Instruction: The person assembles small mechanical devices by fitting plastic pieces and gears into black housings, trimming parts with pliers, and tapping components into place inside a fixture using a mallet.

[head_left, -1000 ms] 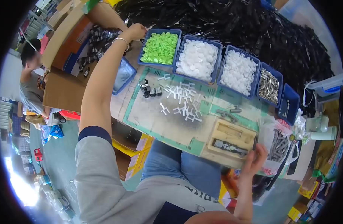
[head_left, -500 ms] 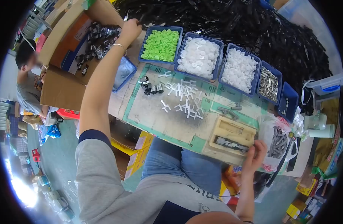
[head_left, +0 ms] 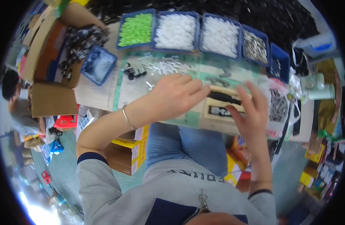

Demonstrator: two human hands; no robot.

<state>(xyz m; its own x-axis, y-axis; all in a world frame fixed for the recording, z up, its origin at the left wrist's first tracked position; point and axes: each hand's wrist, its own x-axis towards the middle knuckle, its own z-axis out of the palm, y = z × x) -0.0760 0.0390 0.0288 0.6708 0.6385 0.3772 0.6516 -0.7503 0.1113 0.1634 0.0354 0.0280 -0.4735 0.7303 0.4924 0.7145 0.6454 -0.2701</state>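
Both recesses of the cream tray (head_left: 219, 104), at the near right of the bench (head_left: 96, 92), hold dark parts: a long black piece (head_left: 225, 97) in the far one and a black-and-silver piece (head_left: 219, 111) in the near one. The left hand (head_left: 176, 93) comes in from the left with its fingers curled, fingertips at the left end of the long black piece; whether they grip it, I cannot tell. The right hand (head_left: 252, 108), blurred, is spread over the tray's right end, thumb apart from the fingers and clasping nothing visible.

Left of the tray lie white forked pieces (head_left: 166, 66) and a cluster of small black parts (head_left: 135, 72); just beyond it are loose grey pieces (head_left: 217, 81). More grey pieces fill a clear bag (head_left: 273, 85) to its right. Along the far side, blue bins (head_left: 176, 49) carry green discs (head_left: 136, 30), white discs (head_left: 176, 32), small white pieces (head_left: 220, 36) and metal pins (head_left: 255, 45). A cardboard box (head_left: 54, 99) stands at the left.
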